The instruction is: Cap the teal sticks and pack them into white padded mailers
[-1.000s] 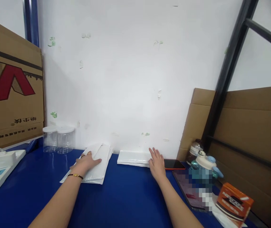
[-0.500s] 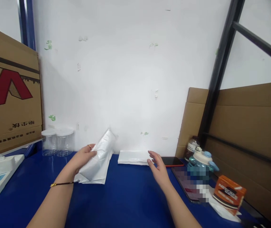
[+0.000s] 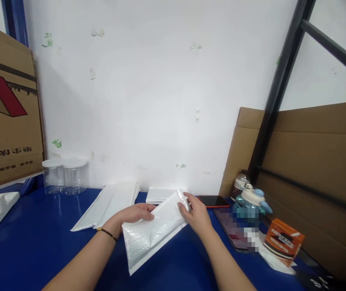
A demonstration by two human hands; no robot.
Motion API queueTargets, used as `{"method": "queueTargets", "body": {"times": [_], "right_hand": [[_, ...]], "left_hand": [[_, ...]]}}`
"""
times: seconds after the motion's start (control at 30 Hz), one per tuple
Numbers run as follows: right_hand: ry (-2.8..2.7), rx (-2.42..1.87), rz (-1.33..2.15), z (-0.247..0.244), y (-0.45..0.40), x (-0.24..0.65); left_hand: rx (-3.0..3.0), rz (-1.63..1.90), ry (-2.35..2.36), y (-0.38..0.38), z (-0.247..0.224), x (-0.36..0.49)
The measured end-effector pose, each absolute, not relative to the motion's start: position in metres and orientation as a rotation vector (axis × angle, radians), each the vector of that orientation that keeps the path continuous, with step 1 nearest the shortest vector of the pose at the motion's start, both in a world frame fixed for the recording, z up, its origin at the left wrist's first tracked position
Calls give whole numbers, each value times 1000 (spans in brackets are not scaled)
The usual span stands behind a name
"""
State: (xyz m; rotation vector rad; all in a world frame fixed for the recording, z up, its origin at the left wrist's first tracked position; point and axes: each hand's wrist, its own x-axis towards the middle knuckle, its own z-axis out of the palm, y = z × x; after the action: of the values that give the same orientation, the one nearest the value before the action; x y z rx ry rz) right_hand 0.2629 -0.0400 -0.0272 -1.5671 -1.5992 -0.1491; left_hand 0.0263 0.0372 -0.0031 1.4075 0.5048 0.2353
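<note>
A white bubble mailer [image 3: 157,228] is held at a slant above the blue table [image 3: 106,264]. My left hand [image 3: 135,214] grips its upper left edge, thumb on top and fingers partly hidden behind. At the mailer's right end, my right hand [image 3: 195,212] pinches it between thumb and fingers. More white bubble mailers [image 3: 108,204] lie fanned out behind my left hand. Against the wall, a stack of folded white mailers [image 3: 159,195] is partly covered by the held one.
Two clear jars with white lids [image 3: 75,178] stand at the back left, near a power strip [image 3: 1,210] and a printed carton [image 3: 7,109]. On the right are a red-edged phone [image 3: 214,201], a dark tablet [image 3: 229,232], a teal bottle [image 3: 248,204], a brown bottle [image 3: 240,184] and an orange box [image 3: 283,240].
My left hand has brought a mailer from the left pile to the middle. My right hand has left the folded stack and taken hold of the mailer's right end. The view has shifted slightly.
</note>
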Motion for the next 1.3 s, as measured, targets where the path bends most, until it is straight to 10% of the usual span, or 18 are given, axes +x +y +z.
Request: {"method": "queueTargets", "body": {"times": [0.37, 1.3], "right_hand": [[-1596, -1839, -408, -32, -32, 265], [-1220, -1401, 734, -32, -31, 292]], "left_hand": [[1576, 226, 476, 27, -5, 37], [1441, 219, 398, 39, -5, 24]]}}
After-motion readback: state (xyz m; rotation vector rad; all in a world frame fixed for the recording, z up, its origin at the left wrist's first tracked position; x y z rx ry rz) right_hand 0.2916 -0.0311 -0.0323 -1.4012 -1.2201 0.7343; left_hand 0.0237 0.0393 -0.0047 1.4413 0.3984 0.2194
